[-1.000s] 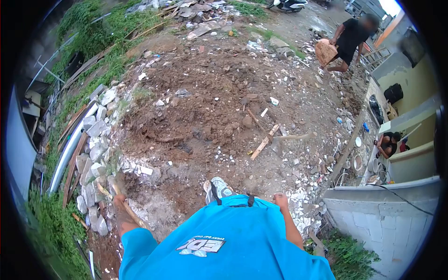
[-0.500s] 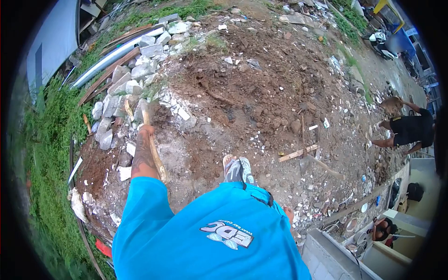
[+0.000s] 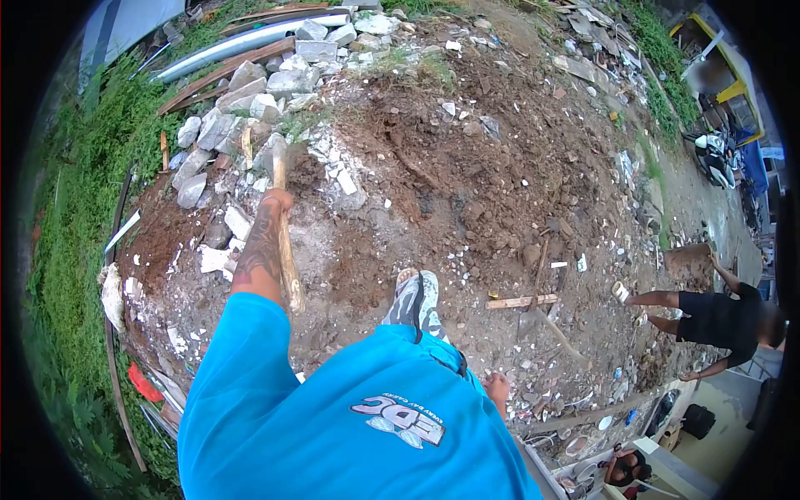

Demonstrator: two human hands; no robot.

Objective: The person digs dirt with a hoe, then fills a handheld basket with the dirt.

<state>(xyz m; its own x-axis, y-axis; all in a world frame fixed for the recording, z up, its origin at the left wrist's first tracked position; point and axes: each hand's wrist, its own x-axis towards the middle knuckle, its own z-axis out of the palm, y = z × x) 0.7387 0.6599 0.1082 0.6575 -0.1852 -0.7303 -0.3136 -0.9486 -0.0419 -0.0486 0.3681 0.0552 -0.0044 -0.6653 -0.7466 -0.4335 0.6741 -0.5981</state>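
My left hand (image 3: 277, 200) is closed round a long, rough wooden handle (image 3: 288, 258), near its upper part in view. The handle slants over the grey dirt, its far end beside the broken concrete blocks (image 3: 292, 81). A tool head, if there is one, is not distinguishable among the rubble there. My right hand (image 3: 498, 387) hangs low beside my blue shirt (image 3: 333, 417), small and partly in view. Its fingers look loosely curled, with nothing showing in them. My patterned shoe (image 3: 414, 304) is on the dirt ahead of the shirt.
Loose brown soil (image 3: 467, 175) with stones spreads ahead. A shovel (image 3: 562, 337) lies near a wooden plank (image 3: 522, 302). At right, a person in black (image 3: 725, 321) bends with one hand at a brown container (image 3: 690, 261). Another person (image 3: 625, 468) is lower right. Pipes (image 3: 250, 46) lie at upper left.
My view has shifted and turned. My left hand still grips the handle, my feet have moved, and more of my right hand shows. The person in black has shifted in view.
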